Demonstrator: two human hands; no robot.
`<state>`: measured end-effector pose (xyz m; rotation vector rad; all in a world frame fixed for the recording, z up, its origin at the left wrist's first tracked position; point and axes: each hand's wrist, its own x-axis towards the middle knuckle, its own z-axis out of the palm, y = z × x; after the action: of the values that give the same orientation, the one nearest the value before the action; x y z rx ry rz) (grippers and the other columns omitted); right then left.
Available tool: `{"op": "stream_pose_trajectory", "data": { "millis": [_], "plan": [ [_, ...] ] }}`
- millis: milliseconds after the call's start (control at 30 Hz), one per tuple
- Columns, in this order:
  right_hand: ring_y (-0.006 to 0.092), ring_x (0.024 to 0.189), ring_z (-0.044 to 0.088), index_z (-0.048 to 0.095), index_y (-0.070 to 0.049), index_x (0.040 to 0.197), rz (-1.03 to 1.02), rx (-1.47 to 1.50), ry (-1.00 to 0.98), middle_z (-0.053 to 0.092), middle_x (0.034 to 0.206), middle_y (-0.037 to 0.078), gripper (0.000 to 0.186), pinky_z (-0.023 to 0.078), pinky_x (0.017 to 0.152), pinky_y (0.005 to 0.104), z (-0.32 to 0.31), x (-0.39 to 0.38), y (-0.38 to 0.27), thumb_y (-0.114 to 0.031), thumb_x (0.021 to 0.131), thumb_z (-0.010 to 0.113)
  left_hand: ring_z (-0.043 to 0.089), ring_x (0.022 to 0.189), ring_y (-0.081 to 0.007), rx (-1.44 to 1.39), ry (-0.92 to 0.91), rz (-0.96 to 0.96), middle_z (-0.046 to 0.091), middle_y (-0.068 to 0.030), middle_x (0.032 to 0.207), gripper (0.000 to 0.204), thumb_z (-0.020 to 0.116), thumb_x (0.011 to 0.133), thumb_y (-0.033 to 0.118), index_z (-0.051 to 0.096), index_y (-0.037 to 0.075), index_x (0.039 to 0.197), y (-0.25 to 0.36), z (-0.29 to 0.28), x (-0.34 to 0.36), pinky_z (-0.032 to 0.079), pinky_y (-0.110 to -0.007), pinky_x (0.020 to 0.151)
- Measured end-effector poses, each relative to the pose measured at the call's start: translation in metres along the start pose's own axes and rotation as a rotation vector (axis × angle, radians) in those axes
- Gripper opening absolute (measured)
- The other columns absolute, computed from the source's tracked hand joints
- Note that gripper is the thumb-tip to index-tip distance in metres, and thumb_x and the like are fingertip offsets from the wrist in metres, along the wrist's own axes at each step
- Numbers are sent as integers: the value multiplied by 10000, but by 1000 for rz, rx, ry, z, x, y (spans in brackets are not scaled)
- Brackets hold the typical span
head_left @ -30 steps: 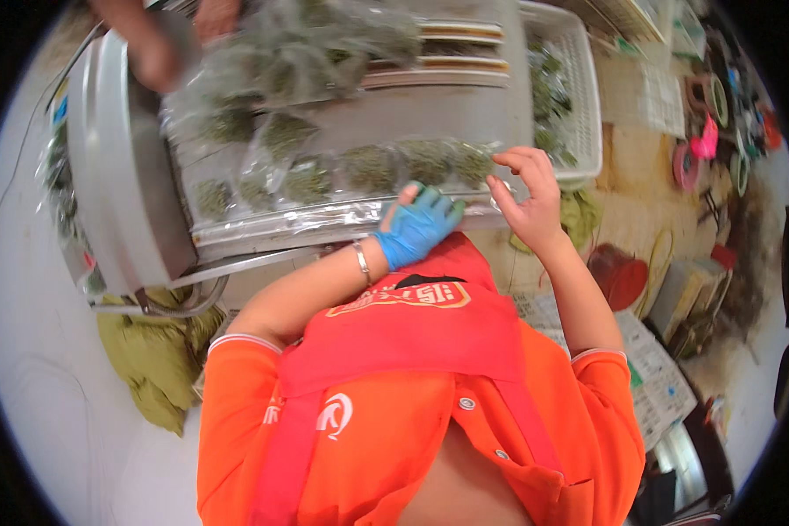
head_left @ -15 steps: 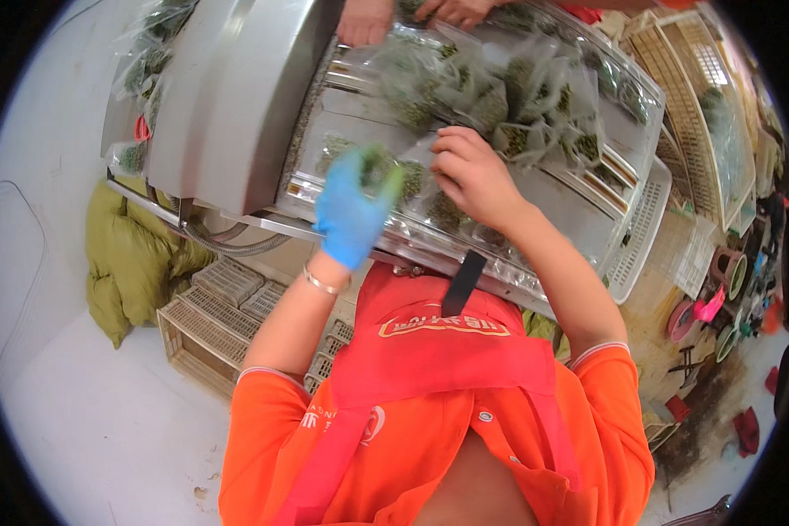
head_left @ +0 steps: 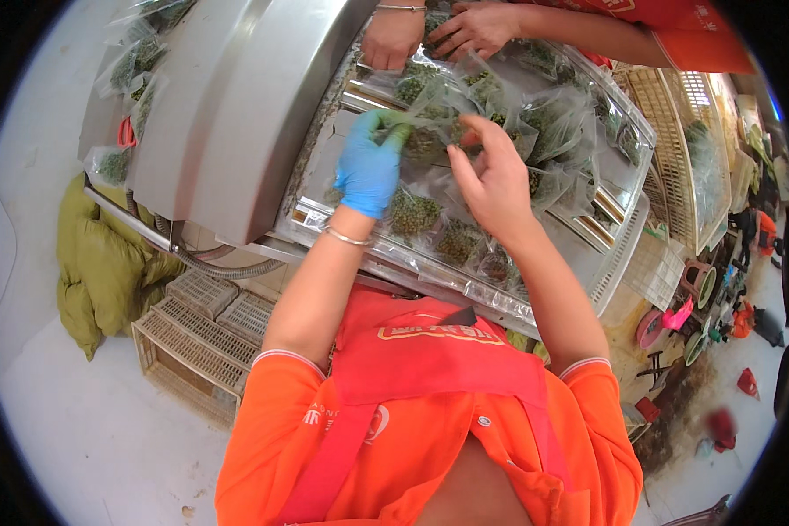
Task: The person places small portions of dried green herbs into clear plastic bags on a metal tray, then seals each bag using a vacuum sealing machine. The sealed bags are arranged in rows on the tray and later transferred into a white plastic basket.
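In a blue glove with green fingertips, my left hand (head_left: pixel 368 171) pinches the edge of a clear plastic bag (head_left: pixel 425 140) holding small green berries. My bare right hand (head_left: pixel 497 180) is at the bag's right side, thumb and fingers apart; whether a fingertip touches the film is unclear. Below my hands, a row of similar filled bags (head_left: pixel 414 210) lies along the near edge of a steel machine bed (head_left: pixel 324 131). More filled bags (head_left: pixel 552 131) are heaped to the right.
Across the bed, a co-worker's hands (head_left: pixel 394 37) handle other bags. A large steel lid (head_left: pixel 228 105) stands at the left, with bags and red-handled scissors (head_left: pixel 127 131) beyond it. Plastic crates (head_left: pixel 193 351) sit below, beside a green sack (head_left: pixel 105 263). Baskets (head_left: pixel 666 131) stand at the right.
Both my hands have moved farther up over the bed. My left hand has taken hold of a bag, and my right hand's fingers have spread. The co-worker's hands show more fully.
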<state>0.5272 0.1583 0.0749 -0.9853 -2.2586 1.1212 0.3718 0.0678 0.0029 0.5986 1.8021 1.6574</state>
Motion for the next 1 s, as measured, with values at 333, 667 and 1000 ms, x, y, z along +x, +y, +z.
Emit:
{"op": "stream_pose_trajectory", "data": {
  "millis": [333,667,1000],
  "plan": [
    [334,773,634,605,-44,924,-153,-205,120,592,935,130,87,526,682,415,26,42,18,-85,862,651,602,919,-100,-25,-35,34,667,-35,989,152,658,911,-18,630,9,1058,8,-43,46,497,-258,845],
    [318,622,602,526,-51,878,-309,-164,-244,570,799,136,242,503,522,402,-61,-68,-24,-15,723,709,554,864,-62,-172,24,63,620,3,930,132,641,921,-23,610,12,1044,49,-32,3,469,-219,770],
    [170,756,551,621,-38,1191,131,62,-89,640,1018,114,434,484,660,301,-59,-55,6,-216,833,788,592,945,-95,-72,-425,-199,648,-14,992,189,692,907,17,625,17,1083,5,3,-30,504,-263,849]
  ]
}}
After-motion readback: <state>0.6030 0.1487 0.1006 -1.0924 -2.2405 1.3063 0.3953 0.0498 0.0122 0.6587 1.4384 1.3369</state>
